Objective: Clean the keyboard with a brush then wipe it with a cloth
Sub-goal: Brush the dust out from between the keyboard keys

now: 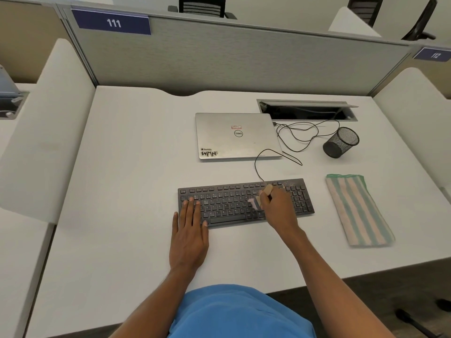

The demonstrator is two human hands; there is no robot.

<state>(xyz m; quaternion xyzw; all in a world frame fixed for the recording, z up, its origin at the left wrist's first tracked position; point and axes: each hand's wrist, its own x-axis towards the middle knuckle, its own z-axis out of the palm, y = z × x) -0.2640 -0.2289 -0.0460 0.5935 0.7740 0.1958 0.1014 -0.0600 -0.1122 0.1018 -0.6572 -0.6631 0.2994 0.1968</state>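
Both hands are on the black keyboard (227,204), which lies just in front of the person with its long axis running left to right. The left hand (189,230) rests flat on the left end, fingers straight and close together, with the thumb off the edge on the white desk (134,167). It seems to keep the keyboard steady. The right hand (278,206) grips a small brush (268,189) with a pale wooden handle, fingers curled round it. The bristles touch the keys a little right of the middle.

Pale specks show on the keyboard's far right corner, just beyond the right hand. I judge that the brushing is not finished and that the strokes should go along the rows toward that end.

To the right of the right hand, apart from the keyboard, lies the striped cloth (358,211). It is folded long, and its long axis runs away from the person. The right hand is clearly the nearer one for taking it.

Beyond the hands lies a closed silver Dell laptop (236,135). A black cable (292,140) loops beside it, and a mesh pen cup (341,142) is to its right.
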